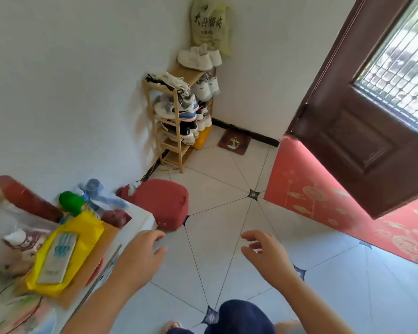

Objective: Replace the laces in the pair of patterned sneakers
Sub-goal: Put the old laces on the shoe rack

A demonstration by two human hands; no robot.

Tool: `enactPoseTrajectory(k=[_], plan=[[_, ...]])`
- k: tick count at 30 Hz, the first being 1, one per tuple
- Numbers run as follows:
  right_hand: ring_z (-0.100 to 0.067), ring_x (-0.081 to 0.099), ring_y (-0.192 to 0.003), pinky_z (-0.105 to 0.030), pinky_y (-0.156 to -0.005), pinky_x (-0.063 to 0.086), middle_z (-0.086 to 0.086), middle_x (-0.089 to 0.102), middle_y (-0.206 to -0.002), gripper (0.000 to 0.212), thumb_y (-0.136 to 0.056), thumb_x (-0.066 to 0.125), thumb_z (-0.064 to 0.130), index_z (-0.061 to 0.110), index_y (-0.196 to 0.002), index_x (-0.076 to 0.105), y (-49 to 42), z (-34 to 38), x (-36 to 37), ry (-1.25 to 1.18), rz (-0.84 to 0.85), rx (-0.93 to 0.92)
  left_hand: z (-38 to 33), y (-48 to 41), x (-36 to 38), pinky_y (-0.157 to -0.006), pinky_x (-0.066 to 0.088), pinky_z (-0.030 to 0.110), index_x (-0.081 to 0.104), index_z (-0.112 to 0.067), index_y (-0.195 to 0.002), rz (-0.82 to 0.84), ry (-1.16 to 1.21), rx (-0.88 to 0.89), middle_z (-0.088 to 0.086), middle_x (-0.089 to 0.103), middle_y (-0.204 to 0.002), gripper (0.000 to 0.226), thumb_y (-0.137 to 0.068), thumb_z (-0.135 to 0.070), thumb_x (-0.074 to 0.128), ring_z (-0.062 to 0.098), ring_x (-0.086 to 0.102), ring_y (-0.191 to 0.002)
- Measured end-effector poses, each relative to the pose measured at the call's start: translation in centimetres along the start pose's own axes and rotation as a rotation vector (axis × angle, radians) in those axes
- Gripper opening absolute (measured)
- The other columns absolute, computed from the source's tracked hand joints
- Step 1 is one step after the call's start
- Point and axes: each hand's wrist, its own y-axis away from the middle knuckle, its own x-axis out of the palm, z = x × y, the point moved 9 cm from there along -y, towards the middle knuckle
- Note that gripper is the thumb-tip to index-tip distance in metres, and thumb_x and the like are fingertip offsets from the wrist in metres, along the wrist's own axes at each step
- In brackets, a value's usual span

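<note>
Both grips are held out over the tiled floor (pixel 215 194), nothing in either: the left grip (pixel 143 251) is seen with fingers loosely apart, and the right grip (pixel 263 249) is spread, fingers slightly bent. The patterned sneakers (pixel 179 112) are found well away from them, stacked on a middle shelf of the wooden shoe rack (pixel 179 157) in the far corner; grey, blue and orange panels can be made out, the detail is too small to tell. A tangle of white and black laces (pixel 171 80) is heaped on the rack's top shelf, just above them. White sneakers (pixel 196 59) are perched at the back of that top shelf, and a pale printed bag (pixel 209 27) is hung on the wall over them. A yellow container (pixel 202 138) is tucked beside the rack's foot, with a small red mat (pixel 234 142) near it. Between the left grip and the rack, a red padded stool (pixel 164 203) is set on the floor. A cluttered desk (pixel 140 218) is seen at left, a yellow packet (pixel 65 251) on it. At right, a dark brown door (pixel 362 131) is swung over a red carpet (pixel 311 189).
</note>
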Motion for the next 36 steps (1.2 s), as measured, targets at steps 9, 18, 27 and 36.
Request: enactPoseTrajectory(k=[9, 18, 27, 36], plan=[[0.000, 0.052, -0.092, -0.008, -0.074, 0.038, 0.014, 0.052, -0.108, 0.026, -0.089, 0.056, 0.024, 0.030, -0.114, 0.056, -17.9, -2.1, -6.8, 0.012, 0.054, 0.006, -6.5, -17.7, 2.9, -0.085, 0.039, 0.020, 0.057, -0.016, -0.117, 0.019, 0.057, -0.018, -0.003, 0.053, -0.112, 0.030, -0.087, -0.018, 0.059, 0.009, 0.051, -0.094], [0.008, 0.047, -0.087, -0.005, -0.069, 0.036, 0.018, 0.048, -0.105, 0.027, -0.088, 0.056, 0.026, 0.032, -0.114, 0.055, -34.9, -0.7, -16.0, 0.099, 0.172, -0.116, -16.1, -31.8, 3.6, -0.091, 0.040, 0.021, 0.053, -0.020, -0.123, 0.004, 0.080, -0.082, -0.008, 0.050, -0.118, 0.034, -0.090, -0.023, 0.056, 0.008, 0.051, -0.106], [0.001, 0.050, -0.092, -0.010, -0.077, 0.042, 0.015, 0.050, -0.111, 0.028, -0.087, 0.057, 0.026, 0.032, -0.115, 0.055, -50.8, 0.1, -18.2, 0.120, 0.233, -0.100, -17.0, -47.4, 3.2, -0.089, 0.038, 0.017, 0.049, -0.025, -0.125, 0.031, 0.052, -0.162, -0.008, 0.051, -0.121, 0.035, -0.091, -0.029, 0.053, 0.005, 0.051, -0.108], [0.002, 0.049, -0.096, -0.009, -0.075, 0.038, 0.014, 0.051, -0.114, 0.029, -0.089, 0.055, 0.028, 0.033, -0.117, 0.053, -67.5, 7.3, -21.2, 0.178, 0.279, -0.180, -18.9, -63.3, -2.3, -0.084, 0.034, 0.015, 0.051, -0.020, -0.124, -0.023, 0.126, -0.185, -0.005, 0.053, -0.119, 0.034, -0.090, -0.021, 0.054, 0.006, 0.047, -0.102]])
